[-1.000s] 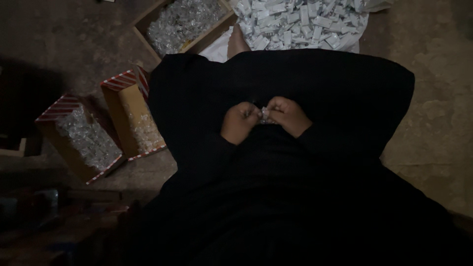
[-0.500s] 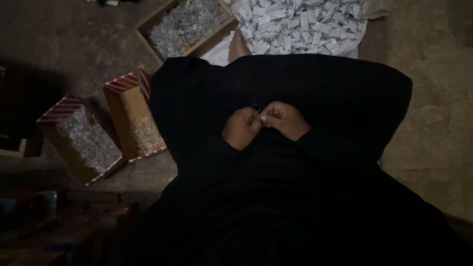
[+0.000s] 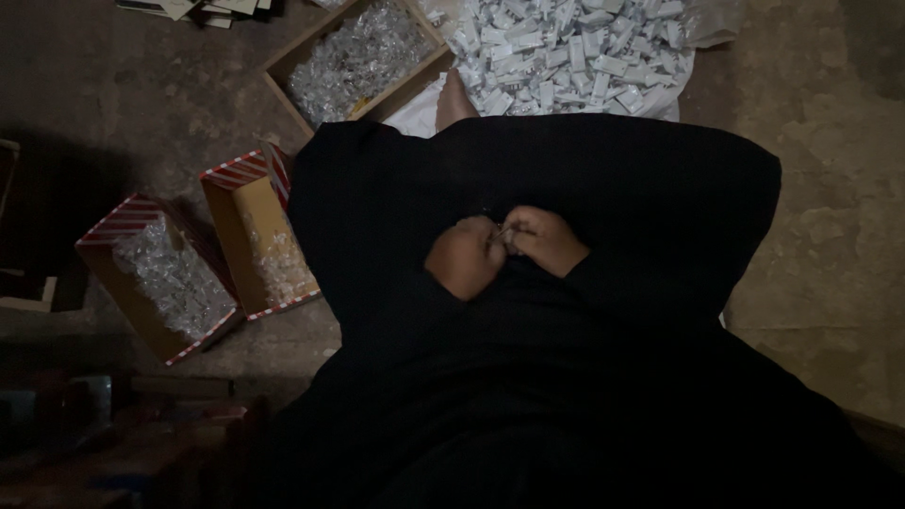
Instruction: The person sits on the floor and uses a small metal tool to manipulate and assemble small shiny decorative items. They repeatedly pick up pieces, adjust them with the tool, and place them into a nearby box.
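Over the black-clad lap [image 3: 566,311], a small pale piece [image 3: 502,233] sits pinched between the left hand [image 3: 465,256] and right hand [image 3: 545,239], both closed on it. Beyond the lap lies a heap of white packets [image 3: 575,47]; left of it, striped boxes [image 3: 179,273] hold clear wrapped bits.

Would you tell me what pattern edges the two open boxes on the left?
Red and white stripes on the boxes, head view.
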